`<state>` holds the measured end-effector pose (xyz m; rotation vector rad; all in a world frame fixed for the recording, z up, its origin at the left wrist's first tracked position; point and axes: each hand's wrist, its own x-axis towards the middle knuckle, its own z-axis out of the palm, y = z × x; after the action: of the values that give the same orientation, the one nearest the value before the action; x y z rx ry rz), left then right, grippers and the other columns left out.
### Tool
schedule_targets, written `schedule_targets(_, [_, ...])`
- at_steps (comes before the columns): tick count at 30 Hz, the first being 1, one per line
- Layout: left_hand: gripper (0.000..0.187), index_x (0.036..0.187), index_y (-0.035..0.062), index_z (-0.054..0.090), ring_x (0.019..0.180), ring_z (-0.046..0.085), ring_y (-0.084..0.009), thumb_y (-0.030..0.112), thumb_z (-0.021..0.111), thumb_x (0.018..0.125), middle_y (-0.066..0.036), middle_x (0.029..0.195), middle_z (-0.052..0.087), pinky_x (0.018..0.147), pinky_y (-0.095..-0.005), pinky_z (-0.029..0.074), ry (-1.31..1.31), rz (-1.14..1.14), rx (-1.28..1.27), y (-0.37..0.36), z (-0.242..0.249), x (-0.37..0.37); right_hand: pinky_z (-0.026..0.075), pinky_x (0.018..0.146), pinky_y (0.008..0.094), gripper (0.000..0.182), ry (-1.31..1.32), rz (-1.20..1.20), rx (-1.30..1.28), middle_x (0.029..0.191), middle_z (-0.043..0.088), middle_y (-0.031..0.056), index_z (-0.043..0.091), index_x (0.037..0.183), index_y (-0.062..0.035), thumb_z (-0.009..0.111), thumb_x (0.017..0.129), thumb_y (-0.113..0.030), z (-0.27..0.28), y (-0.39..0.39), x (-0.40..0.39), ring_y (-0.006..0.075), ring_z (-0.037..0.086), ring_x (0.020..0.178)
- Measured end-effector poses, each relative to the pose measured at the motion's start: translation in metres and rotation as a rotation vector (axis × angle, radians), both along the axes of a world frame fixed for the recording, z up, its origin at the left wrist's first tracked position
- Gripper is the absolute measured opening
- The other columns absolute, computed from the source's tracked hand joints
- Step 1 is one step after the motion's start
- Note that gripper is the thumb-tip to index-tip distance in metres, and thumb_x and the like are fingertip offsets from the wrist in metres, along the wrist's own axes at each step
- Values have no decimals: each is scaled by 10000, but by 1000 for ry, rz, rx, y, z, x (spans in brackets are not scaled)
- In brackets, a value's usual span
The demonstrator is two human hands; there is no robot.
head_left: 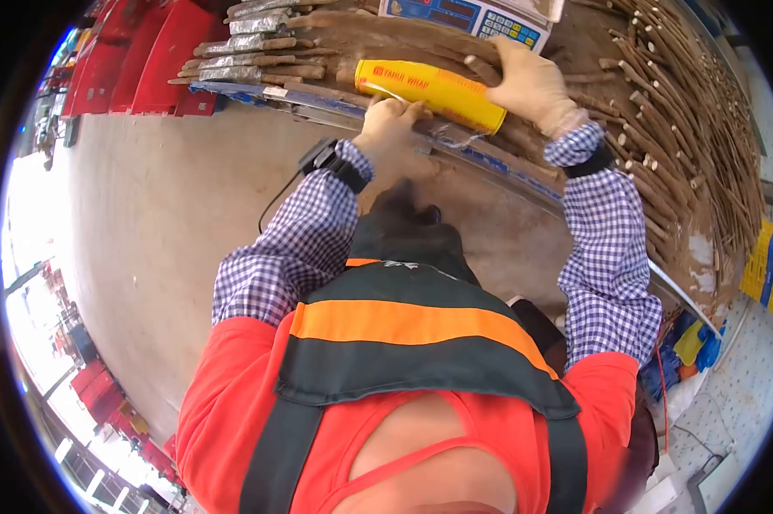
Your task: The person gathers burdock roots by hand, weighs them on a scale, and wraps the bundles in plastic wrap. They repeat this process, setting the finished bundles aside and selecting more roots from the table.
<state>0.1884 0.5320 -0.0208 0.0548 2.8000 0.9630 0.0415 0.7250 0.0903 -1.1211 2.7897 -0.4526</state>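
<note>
A yellow box [433,92] printed with "YAHUI WRAP" lies at the front edge of the work table, below the scale. At the box's right end is my right hand [532,88], its thumb and fingers wrapped round that end. My left hand [390,120] is closed at the box's near long side, left of its middle; what its fingers pinch is too small to make out. Clear film [455,135] hangs at the box's lower edge. Left of the box lie bundles of brown sticks [258,60] with silvery wrapping round them.
A scale [468,19] with a keypad stands behind the box. Long brown sticks [660,128] are heaped at the right. Red bins [138,64] are at the upper left. Blue and yellow crates [767,270] are at the far right. The table's blue edge [515,171] runs near my body.
</note>
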Motion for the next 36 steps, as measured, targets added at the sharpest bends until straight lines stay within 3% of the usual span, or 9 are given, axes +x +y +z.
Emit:
schedule_targets(1, [349,1092,-25,637,902,641,-168,266,464,1011,-91,997,686,896,-342,467,61,156,443,11,0,10,512,866,422,550,-4,8,-4,1108,639,202,551,1220,-80,678,756,-347,-4,-3,4,355,627,1024])
schedule_targets(3, [378,1044,-45,642,922,622,-136,299,492,1009,-87,996,675,875,-307,487,-59,142,717,13,3,54,509,857,426,489,-21,60,40,1108,640,200,578,1158,-56,659,782,-358,-12,-21,26,360,623,1023])
schedule_targets(5, [386,1232,-15,553,1015,643,-270,263,542,964,-146,1123,653,896,-354,501,-345,303,1179,-15,10,104,505,879,429,338,-108,127,132,1088,653,207,618,1050,-28,621,746,-176,-7,-48,61,364,629,1037])
schedule_targets(8, [447,1240,-30,543,1080,624,-256,348,468,1012,-176,1207,616,946,-365,484,-154,116,1694,-22,72,112,516,860,417,349,-115,212,167,1052,667,207,638,1036,-25,637,728,-188,-44,-54,99,360,641,1017])
schedule_targets(11, [563,1323,-38,462,1086,620,-307,328,582,911,-234,1200,602,944,-398,480,710,-320,-346,-27,17,98,535,750,441,269,-309,282,194,909,677,177,635,996,-60,643,774,-211,-98,-55,135,382,648,906])
schedule_targets(17, [400,1155,30,541,872,634,-245,217,643,817,-85,954,632,751,-370,494,331,-387,-429,-7,1,90,536,813,428,337,-417,85,384,1041,667,184,642,1092,-74,628,771,-173,-63,-40,180,372,650,949])
schedule_targets(21, [288,1042,79,550,859,627,-226,177,632,783,-60,901,616,707,-351,477,569,-468,-353,-3,12,93,497,892,434,538,-390,-225,93,1283,541,175,435,1344,-106,590,831,-152,-62,-22,217,373,592,1074])
schedule_targets(23, [282,1028,86,544,862,621,-229,176,621,771,-55,896,608,707,-355,468,633,-454,-315,-4,11,94,498,902,416,675,-215,-292,-22,1270,543,193,432,1380,-118,717,791,-285,-67,-15,227,389,576,1096])
schedule_targets(36, [399,1042,61,534,917,603,-259,286,651,734,-85,992,597,764,-384,463,605,-311,-329,-30,15,111,412,1031,374,809,-839,156,112,1320,540,192,420,1388,-8,749,786,-436,-26,6,180,301,520,1219])
